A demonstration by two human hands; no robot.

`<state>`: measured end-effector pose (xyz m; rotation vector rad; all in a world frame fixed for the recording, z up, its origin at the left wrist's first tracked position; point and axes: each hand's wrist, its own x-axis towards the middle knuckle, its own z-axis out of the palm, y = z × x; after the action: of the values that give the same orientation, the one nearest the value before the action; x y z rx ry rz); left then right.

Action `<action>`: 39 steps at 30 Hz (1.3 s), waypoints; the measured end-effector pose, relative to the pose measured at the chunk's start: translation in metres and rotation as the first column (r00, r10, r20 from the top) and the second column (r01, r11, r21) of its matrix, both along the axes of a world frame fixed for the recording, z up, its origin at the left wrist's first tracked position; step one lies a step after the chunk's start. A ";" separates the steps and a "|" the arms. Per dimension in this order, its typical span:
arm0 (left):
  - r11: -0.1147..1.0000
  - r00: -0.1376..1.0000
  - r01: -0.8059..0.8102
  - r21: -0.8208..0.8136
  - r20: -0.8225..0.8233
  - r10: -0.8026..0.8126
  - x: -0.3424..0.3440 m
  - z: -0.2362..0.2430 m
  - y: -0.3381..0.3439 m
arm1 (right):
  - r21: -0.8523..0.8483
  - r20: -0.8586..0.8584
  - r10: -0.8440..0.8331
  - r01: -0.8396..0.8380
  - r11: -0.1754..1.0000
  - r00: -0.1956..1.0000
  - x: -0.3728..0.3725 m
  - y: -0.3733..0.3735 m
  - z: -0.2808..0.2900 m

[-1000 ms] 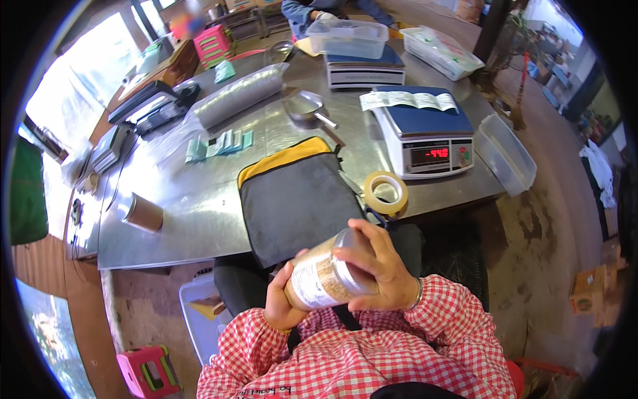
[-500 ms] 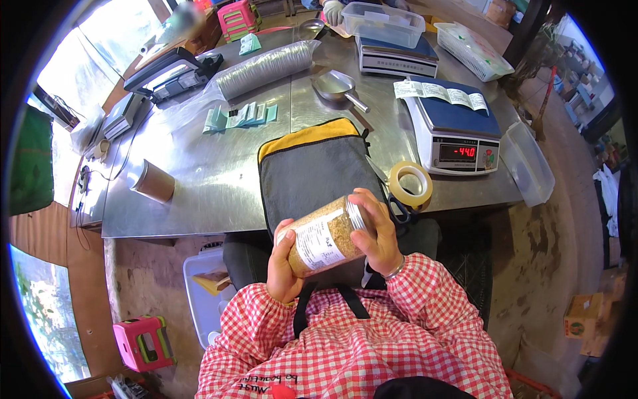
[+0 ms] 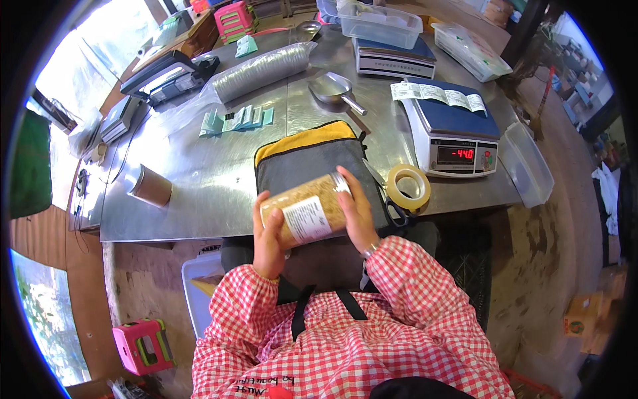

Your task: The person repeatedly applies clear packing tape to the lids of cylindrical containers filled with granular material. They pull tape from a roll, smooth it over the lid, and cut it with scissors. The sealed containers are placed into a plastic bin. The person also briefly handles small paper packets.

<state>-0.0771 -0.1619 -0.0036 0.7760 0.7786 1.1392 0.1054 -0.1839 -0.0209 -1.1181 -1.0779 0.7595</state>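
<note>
The left hand [image 3: 268,241] and the right hand [image 3: 359,214] hold together one clear jar [image 3: 309,209], which lies on its side in the air. The left hand closes around the bottom end, with the thumb on the front. The right hand grips the end with the silver lid [image 3: 341,181], fingers over the far side. A white label [image 3: 307,221] faces the person. The jar is above the near part of a grey and yellow cloth [image 3: 292,158], at the edge of the desk [image 3: 199,213]. A tape roll [image 3: 408,205] and scissors [image 3: 397,214] are near the right hand.
</note>
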 end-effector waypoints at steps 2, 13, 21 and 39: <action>0.999 0.997 -0.031 -0.011 -0.077 0.031 0.003 0.007 0.018 | -0.018 0.063 -0.030 0.031 0.999 0.998 -0.001 0.033 -0.010; 0.995 0.964 -0.083 0.064 -0.248 0.096 -0.029 -0.057 0.080 | -0.038 0.487 -0.080 0.113 0.993 0.870 0.050 0.016 -0.013; 0.815 0.853 -0.382 0.436 -0.172 0.492 -0.026 -0.030 0.039 | -0.030 0.963 -0.089 0.430 0.902 0.254 0.136 -0.047 -0.042; 0.920 0.869 0.317 0.229 -0.458 -0.185 0.013 0.033 -0.032 | -0.052 0.377 0.281 -0.283 0.958 0.882 0.038 -0.107 0.035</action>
<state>-0.0646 -0.1938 0.0298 1.3784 0.8442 0.8609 0.1435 -0.2914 0.0140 -1.1455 -1.5990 0.7824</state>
